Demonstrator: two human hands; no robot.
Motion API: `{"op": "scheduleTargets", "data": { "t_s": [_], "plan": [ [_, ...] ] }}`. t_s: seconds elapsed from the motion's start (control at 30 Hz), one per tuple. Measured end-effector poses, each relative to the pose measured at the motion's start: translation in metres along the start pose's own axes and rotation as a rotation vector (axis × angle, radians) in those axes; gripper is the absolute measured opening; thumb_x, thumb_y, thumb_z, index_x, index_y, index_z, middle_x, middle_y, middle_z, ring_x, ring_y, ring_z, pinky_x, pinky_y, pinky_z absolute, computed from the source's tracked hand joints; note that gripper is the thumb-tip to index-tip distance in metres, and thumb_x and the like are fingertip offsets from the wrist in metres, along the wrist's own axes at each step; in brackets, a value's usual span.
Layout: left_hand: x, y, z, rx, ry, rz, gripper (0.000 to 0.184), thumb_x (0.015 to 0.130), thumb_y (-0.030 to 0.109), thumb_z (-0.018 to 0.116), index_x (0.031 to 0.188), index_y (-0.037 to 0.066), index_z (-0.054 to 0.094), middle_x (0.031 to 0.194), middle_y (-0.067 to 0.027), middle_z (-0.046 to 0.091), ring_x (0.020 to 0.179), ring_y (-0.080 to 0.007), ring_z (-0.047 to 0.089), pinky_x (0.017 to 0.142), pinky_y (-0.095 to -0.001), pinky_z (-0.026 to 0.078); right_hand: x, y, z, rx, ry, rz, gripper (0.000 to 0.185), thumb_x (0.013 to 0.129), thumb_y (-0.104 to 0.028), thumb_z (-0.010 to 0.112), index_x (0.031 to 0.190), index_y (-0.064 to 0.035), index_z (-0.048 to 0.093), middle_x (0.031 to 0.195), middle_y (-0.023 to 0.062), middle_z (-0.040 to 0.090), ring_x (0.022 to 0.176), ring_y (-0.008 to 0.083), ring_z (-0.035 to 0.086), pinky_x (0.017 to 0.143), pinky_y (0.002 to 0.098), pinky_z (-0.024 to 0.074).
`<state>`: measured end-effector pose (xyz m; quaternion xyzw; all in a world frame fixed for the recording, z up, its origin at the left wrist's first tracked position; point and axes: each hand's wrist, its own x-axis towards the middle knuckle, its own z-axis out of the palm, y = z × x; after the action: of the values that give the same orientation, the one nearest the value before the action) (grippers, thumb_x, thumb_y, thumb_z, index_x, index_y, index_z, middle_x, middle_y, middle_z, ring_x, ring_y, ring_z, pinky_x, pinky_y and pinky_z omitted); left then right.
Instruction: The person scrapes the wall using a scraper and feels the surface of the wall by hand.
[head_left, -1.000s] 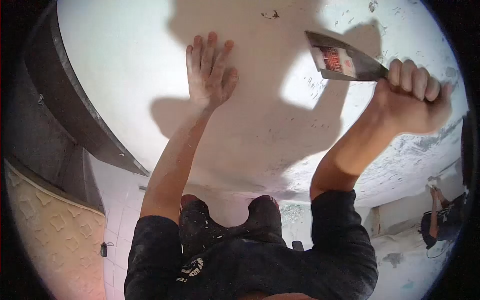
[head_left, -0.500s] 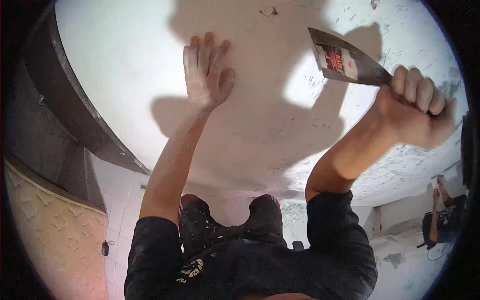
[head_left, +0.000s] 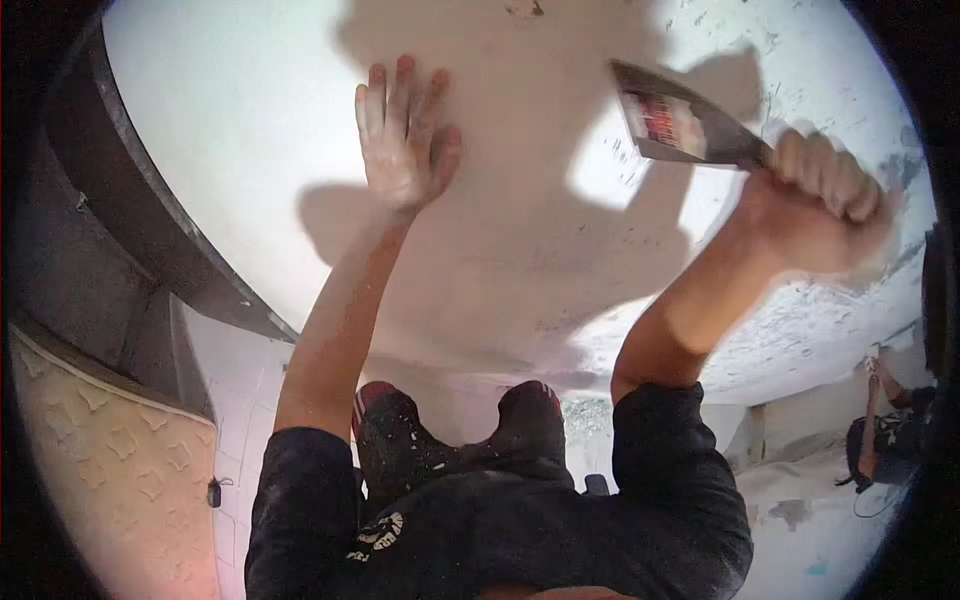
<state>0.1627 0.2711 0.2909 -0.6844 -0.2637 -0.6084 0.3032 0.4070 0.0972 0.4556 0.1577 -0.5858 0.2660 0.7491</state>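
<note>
A broad putty knife [head_left: 670, 122] with a red and white label on its blade is gripped in my right hand [head_left: 825, 195]. Its blade points left, at or close to the white wall [head_left: 500, 230]; whether it touches, I cannot tell. Motion blurs the knife and the right fingers a little. My left hand [head_left: 403, 145], powdered with white dust, lies against the wall with fingers stretched out, holding nothing. Shadows of my arms and head fall on the wall between the hands. Rough, marked patches [head_left: 640, 180] show in the wall around the blade.
A dark frame [head_left: 150, 170] borders the wall at the left. Below it are a patterned tan panel [head_left: 120, 450], white tiles [head_left: 240, 400] and a small black object [head_left: 216, 492]. At the far right another person [head_left: 890, 430] in dark clothes reaches toward a wall.
My right hand and the putty knife have moved slightly left. My left hand has shifted slightly up and left, still flat with fingers spread.
</note>
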Motion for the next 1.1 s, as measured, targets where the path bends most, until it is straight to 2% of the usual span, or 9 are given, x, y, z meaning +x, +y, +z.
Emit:
{"op": "scheduleTargets", "data": {
  "t_s": [0.1, 0.37, 0.43, 0.5, 0.63, 0.8, 0.93, 1.07, 1.1],
  "plan": [
    [-0.001, 0.002, 0.002, 0.014, 0.004, 0.007, 0.053, 0.082, 0.019, 0.058, 0.132, 0.003, 0.049, 0.148, -0.0174, 0.032, 0.137, -0.0405, 0.024, 0.103, -0.0568, 0.027, -0.005, 0.025, 0.017, -0.637, 0.227, -0.016, 0.042, 0.092, -0.033, 0.034, 0.054, -0.0204, 0.020, 0.044, -0.0054, 0.020, 0.039, 0.0093, 0.010, 0.039, 0.0263, 0.0126],
    [-0.002, 0.001, -0.002, -0.033, -0.024, -0.011, 0.049, 0.083, 0.022, 0.056, 0.130, 0.007, 0.052, 0.148, -0.0177, 0.030, 0.135, -0.0423, 0.023, 0.104, -0.0564, 0.025, -0.012, 0.005, 0.014, -0.553, 0.263, -0.031, 0.042, 0.089, -0.033, 0.034, 0.052, -0.0182, 0.020, 0.045, -0.0054, 0.017, 0.040, 0.0096, 0.012, 0.038, 0.0256, 0.0162],
    [0.000, 0.002, 0.001, 0.022, -0.018, -0.011, 0.050, 0.085, 0.025, 0.054, 0.131, 0.006, 0.050, 0.148, -0.0174, 0.030, 0.134, -0.0429, 0.024, 0.104, -0.0570, 0.024, -0.004, -0.036, 0.000, -0.033, -0.011, 0.093, 0.039, 0.087, -0.031, 0.037, 0.054, -0.0194, 0.021, 0.044, -0.0048, 0.016, 0.042, 0.0117, 0.011, 0.043, 0.0299, 0.0138],
    [-0.002, 0.002, 0.002, 0.018, -0.014, -0.005, 0.050, 0.085, 0.025, 0.054, 0.132, 0.007, 0.049, 0.148, -0.0172, 0.030, 0.134, -0.0431, 0.024, 0.104, -0.0573, 0.023, -0.018, 0.024, 0.008, -0.563, 0.296, -0.049, 0.042, 0.092, -0.031, 0.028, 0.053, -0.0181, 0.017, 0.046, -0.0062, 0.014, 0.041, 0.0100, 0.011, 0.039, 0.0260, 0.0167],
    [-0.005, 0.000, 0.005, 0.026, 0.007, 0.013, 0.053, 0.086, 0.024, 0.053, 0.135, 0.008, 0.045, 0.148, -0.0167, 0.031, 0.134, -0.0434, 0.025, 0.104, -0.0575, 0.023, -0.021, -0.012, -0.002, -0.306, 0.031, -0.012, 0.043, 0.091, -0.030, 0.029, 0.052, -0.0198, 0.017, 0.045, -0.0077, 0.014, 0.038, 0.0082, 0.013, 0.038, 0.0247, 0.0159],
    [-0.006, 0.004, 0.004, 0.035, -0.021, -0.028, 0.052, 0.089, 0.030, 0.049, 0.136, 0.008, 0.044, 0.147, -0.0166, 0.032, 0.134, -0.0430, 0.026, 0.105, -0.0575, 0.022, -0.040, 0.042, 0.008, -0.520, 0.493, 0.072, 0.043, 0.089, -0.034, 0.036, 0.048, -0.0229, 0.029, 0.039, -0.0073, 0.027, 0.035, 0.0096, 0.017, 0.036, 0.0253, 0.0170],
    [-0.007, 0.003, 0.008, 0.079, -0.013, -0.032, 0.051, 0.092, 0.034, 0.042, 0.136, 0.009, 0.044, 0.148, -0.0160, 0.031, 0.136, -0.0404, 0.024, 0.106, -0.0573, 0.020, -0.046, -0.022, -0.063, 0.053, -0.099, -0.114, 0.045, 0.096, -0.031, 0.033, 0.054, -0.0160, 0.029, 0.043, -0.0026, 0.028, 0.034, 0.0115, 0.023, 0.035, 0.0274, 0.0238],
    [-0.006, 0.005, 0.006, 0.063, -0.008, -0.029, 0.050, 0.093, 0.035, 0.041, 0.137, 0.011, 0.043, 0.148, -0.0174, 0.031, 0.138, -0.0398, 0.022, 0.108, -0.0578, 0.017, -0.066, 0.050, -0.016, -0.336, 0.443, 0.063, 0.044, 0.096, -0.027, 0.032, 0.053, -0.0176, 0.033, 0.044, -0.0043, 0.033, 0.035, 0.0091, 0.024, 0.033, 0.0285, 0.0237],
    [-0.007, 0.001, 0.008, 0.061, -0.004, -0.025, 0.050, 0.093, 0.035, 0.041, 0.137, 0.011, 0.043, 0.148, -0.0174, 0.031, 0.138, -0.0398, 0.022, 0.108, -0.0578, 0.017, -0.068, 0.035, -0.022, -0.335, 0.211, -0.038, 0.044, 0.096, -0.027, 0.031, 0.052, -0.0183, 0.030, 0.044, -0.0050, 0.029, 0.035, 0.0086, 0.022, 0.033, 0.0259, 0.0196]
  ]
}}
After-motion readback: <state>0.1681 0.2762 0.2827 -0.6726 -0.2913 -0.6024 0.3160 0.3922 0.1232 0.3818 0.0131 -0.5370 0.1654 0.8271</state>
